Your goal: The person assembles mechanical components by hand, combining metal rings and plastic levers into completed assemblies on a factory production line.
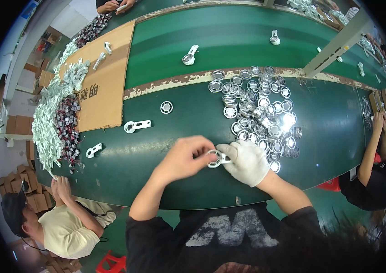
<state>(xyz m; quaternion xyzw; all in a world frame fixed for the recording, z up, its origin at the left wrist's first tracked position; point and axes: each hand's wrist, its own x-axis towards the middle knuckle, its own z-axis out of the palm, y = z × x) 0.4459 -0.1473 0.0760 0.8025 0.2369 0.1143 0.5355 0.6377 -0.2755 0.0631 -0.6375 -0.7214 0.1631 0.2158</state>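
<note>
Near the table's front edge, both my hands hold one white plastic handheld-fan housing (215,159) with a ring-shaped head. My bare left hand (186,155) pinches the ring with thumb and fingers. My right hand (246,163), in a white glove, is closed round the handle end. A pile of shiny round fan covers (266,109) lies just beyond and right of the gloved hand. Off to the left are a white fan housing (137,126) with its handle pointing right and a smaller one (94,150). A single round cover (166,107) lies flat beyond them.
A green conveyor belt (229,36) behind a worn ledge carries several white fan parts. Cardboard (106,82) lies at the left, beside heaps of white housings (47,125) and small dark wired parts (68,123). Co-workers sit left and right; another's hands show at the far edge.
</note>
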